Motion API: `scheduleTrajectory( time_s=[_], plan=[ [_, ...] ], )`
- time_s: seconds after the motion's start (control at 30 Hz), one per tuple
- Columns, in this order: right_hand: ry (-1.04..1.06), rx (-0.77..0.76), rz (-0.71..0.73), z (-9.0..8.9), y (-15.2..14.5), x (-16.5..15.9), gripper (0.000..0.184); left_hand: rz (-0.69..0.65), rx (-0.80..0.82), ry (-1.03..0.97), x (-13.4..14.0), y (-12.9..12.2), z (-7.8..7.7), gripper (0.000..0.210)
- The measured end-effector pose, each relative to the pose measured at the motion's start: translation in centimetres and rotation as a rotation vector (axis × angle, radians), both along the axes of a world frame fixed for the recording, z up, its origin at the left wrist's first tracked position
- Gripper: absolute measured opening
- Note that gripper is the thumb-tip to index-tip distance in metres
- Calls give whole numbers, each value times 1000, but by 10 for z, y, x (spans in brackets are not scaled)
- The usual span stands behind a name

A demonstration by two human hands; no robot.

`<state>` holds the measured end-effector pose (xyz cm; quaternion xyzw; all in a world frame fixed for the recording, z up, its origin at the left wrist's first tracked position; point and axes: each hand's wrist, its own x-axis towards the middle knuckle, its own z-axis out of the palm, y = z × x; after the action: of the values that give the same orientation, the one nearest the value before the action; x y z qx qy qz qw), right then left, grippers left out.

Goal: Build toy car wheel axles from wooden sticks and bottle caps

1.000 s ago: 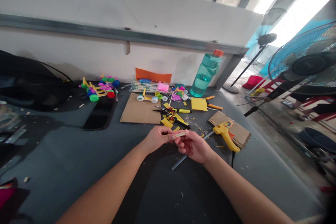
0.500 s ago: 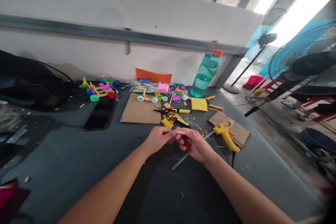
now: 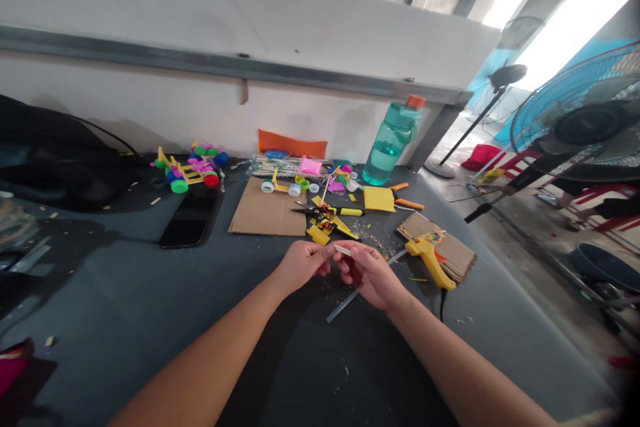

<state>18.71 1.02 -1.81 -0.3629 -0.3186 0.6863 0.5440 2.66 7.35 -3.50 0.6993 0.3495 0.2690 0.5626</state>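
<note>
A short, pale strip of wood [image 3: 342,250] spans the gap between my two hands over the dark table. My left hand [image 3: 302,265] pinches its left end between thumb and fingers. At the other end, the thumb and fingers of my right hand [image 3: 373,273] are closed on the same strip. Just beyond my hands lie pliers with yellow-and-black handles [image 3: 345,211] and yellow scraps [image 3: 319,235]. A yellow glue gun [image 3: 433,260] rests to the right on a piece of cardboard [image 3: 459,250], and a clear glue stick [image 3: 343,307] reaches under my right hand.
A phone [image 3: 187,220] and small toy cars with bottle-cap wheels [image 3: 194,172] lie at the left. Flat cardboard [image 3: 265,213] sits behind my hands. A teal bottle [image 3: 386,147] stands near the wall beside orange-handled pliers [image 3: 411,203]. A fan [image 3: 585,123] stands at the right.
The wood strip has tilted slightly, its left end now higher than its right. Both hands stay in nearly the same place.
</note>
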Motion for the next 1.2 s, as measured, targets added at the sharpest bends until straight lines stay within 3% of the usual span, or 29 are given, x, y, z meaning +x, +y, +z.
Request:
scheduleTrajectory(
  time_s=[0.33,0.6,0.83,1.2],
  plan=[
    [70,-68,-33,1,1,0,24,-24,22,-11,-1,1,0,53],
    [363,-229,-18,0,6,5,27,-18,-15,-39,0,2,-4,53],
    [488,-234,16,-1,9,10,26,-27,-21,-37,0,3,-6,50],
    [467,-191,-9,0,8,10,30,-43,8,-8,-1,3,-4,49]
  ],
)
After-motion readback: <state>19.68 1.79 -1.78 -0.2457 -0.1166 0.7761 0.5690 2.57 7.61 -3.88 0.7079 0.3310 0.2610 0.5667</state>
